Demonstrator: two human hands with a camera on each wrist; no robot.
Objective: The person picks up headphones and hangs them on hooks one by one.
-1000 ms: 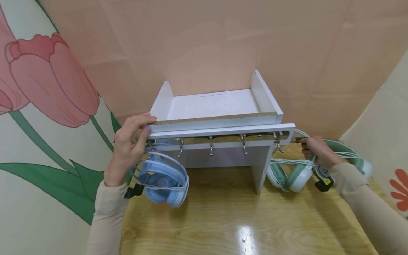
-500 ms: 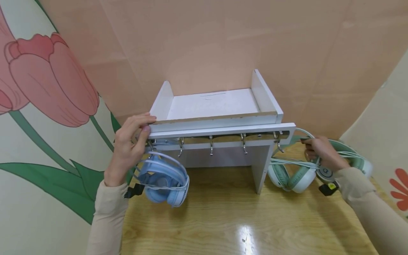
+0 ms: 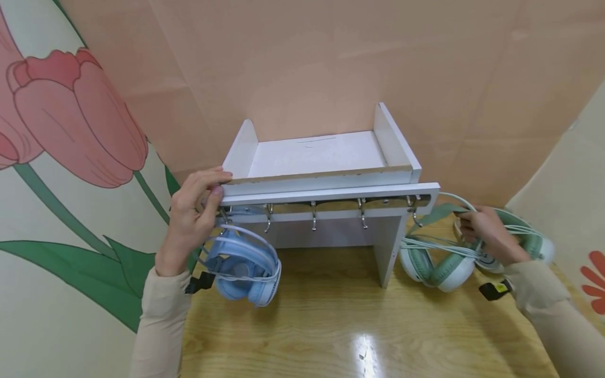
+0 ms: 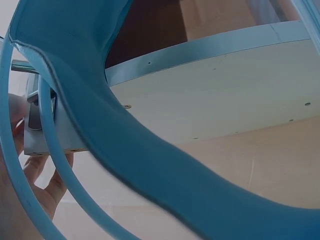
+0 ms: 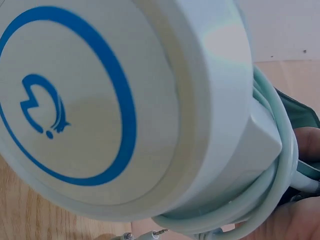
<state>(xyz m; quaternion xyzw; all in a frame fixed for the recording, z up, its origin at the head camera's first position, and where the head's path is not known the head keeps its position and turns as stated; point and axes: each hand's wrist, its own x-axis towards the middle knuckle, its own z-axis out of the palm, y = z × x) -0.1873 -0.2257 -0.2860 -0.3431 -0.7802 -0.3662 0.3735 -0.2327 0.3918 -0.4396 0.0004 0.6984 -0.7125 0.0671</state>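
Note:
In the head view my left hand grips the left end of a white shelf rack, thumb at the front and fingers over the top edge. Below it, blue headphones hang from the leftmost hook; their blue headband fills much of the left wrist view. At the right, my right hand holds the headband of green-and-white headphones, their cable wound around them. A white ear cup with a blue ring looms close in the right wrist view, partly hiding the fingers.
Several metal hooks line the rack's front rail. A second green-and-white pair of headphones lies behind my right hand, partly covered by it. The wooden tabletop meets a brown backdrop and painted side walls.
My right hand has shifted a little to the right, and the green-and-white headphones have moved with it. My left hand and the blue headphones look unchanged.

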